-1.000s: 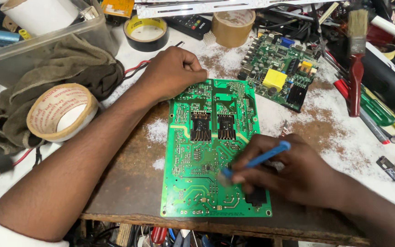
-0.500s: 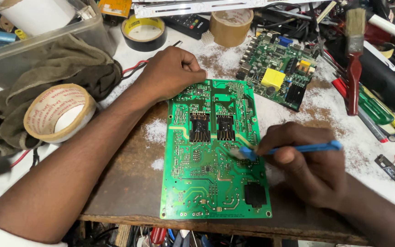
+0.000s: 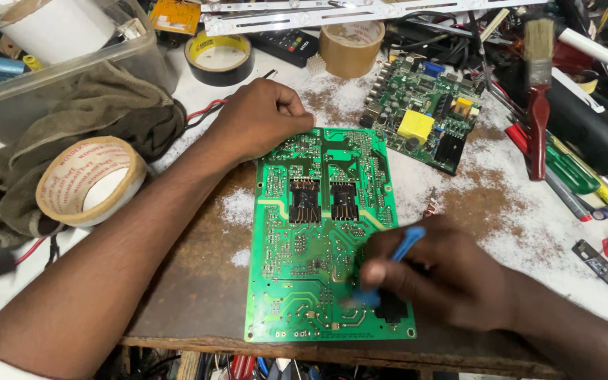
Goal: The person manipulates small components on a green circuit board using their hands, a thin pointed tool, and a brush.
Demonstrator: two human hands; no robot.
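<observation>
Cluttered, dust-strewn bench point(image 3: 198, 295): left hand point(image 3: 262, 119), fisted, grip empty, steadies green circuit board point(image 3: 318, 232); right hand point(image 3: 438, 278) grips a blurred blue tool point(image 3: 402, 246), probably a brush.

The worktop point(image 3: 198, 295) is a worn wooden surface, rust-brown and bare at the near edge, with white powder dusted across its middle and right side. Below the near edge, tangled wires point(image 3: 248, 366) hang in shadow. Even, bright light falls over everything.

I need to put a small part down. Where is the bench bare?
Bare bench lies between the left forearm and the large green board. A dusty patch opens between the smaller board and the screwdrivers. The back edge and right side are crowded with tools and tape rolls.
</observation>
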